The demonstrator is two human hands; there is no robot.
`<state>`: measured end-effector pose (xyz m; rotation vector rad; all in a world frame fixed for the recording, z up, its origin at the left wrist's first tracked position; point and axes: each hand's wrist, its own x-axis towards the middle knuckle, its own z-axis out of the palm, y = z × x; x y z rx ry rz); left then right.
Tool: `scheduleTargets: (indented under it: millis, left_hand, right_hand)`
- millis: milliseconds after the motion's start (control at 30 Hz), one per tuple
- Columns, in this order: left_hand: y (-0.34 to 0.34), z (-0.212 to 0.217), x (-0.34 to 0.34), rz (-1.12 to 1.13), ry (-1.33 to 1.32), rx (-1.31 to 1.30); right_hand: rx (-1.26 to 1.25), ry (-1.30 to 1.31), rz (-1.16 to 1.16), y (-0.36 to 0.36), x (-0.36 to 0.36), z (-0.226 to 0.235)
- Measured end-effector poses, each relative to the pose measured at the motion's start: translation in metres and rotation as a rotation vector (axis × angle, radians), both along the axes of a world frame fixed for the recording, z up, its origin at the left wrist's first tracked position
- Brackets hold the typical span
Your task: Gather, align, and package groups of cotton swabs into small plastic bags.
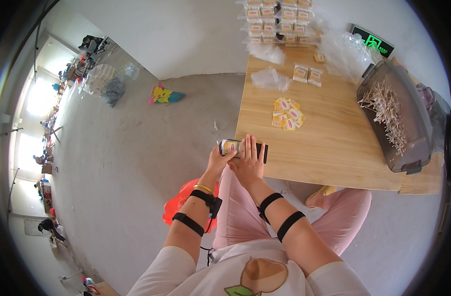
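At the near left corner of the table, my left hand (219, 161) grips the left end of a small clear packet of cotton swabs (230, 146) with a yellow and white card inside. My right hand (248, 163) lies flat across the packet's right part, fingers stretched out and close together, hiding some of it. A flat black object (261, 153) sticks out beyond the right fingers at the table edge; its kind is unclear. Farther in on the table is a loose pile of yellow and white cards (288, 114).
A grey plastic bin (416, 123) of loose cotton swabs (385, 116) lies tilted on the right of the wooden table (329, 148). Clear bags (271, 79), two filled packets (307, 75) and stacked packets (279, 22) are toward the back. A red bag (183, 200) hangs beside my left leg.
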<state>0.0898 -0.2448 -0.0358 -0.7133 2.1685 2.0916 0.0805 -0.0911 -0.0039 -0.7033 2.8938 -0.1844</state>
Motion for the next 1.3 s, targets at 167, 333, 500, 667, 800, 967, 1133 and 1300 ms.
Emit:
scheduleTargets:
  millis: [167,333,500,667,800,967,1133,1300]
  left_hand:
    - [0.013,0.01,-0.001,0.186,-0.127,-0.062]
    - [-0.081,-0.048,0.037,0.21,-0.046,-0.922]
    - [0.064,0.046,-0.013,0.037,0.475,-0.8]
    - [0.198,0.04,-0.048,-0.434,0.538,-0.907]
    - [0.24,0.022,-0.047,-0.559,0.551,-1.13]
    - [0.234,0.034,-0.047,-0.591,0.506,-1.099]
    - [0.239,0.035,-0.049,-0.591,0.464,-1.096]
    - [0.238,0.035,-0.048,-0.584,0.457,-1.11]
  right_hand:
    - [-0.302,-0.015,-0.028,0.052,-0.019,-0.018]
    - [-0.477,0.285,-0.189,0.183,-0.045,-0.012]
    - [-0.318,0.45,-0.629,0.353,-0.061,-0.007]
    - [-0.349,0.447,-0.735,0.418,-0.09,0.011]
    - [-0.391,0.288,-0.664,0.43,-0.14,0.033]
    - [-0.308,0.426,-0.396,0.396,-0.211,0.044]
    - [0.036,0.272,-0.512,0.389,-0.273,0.048]
    - [0.175,0.298,-0.427,0.404,-0.287,0.029]
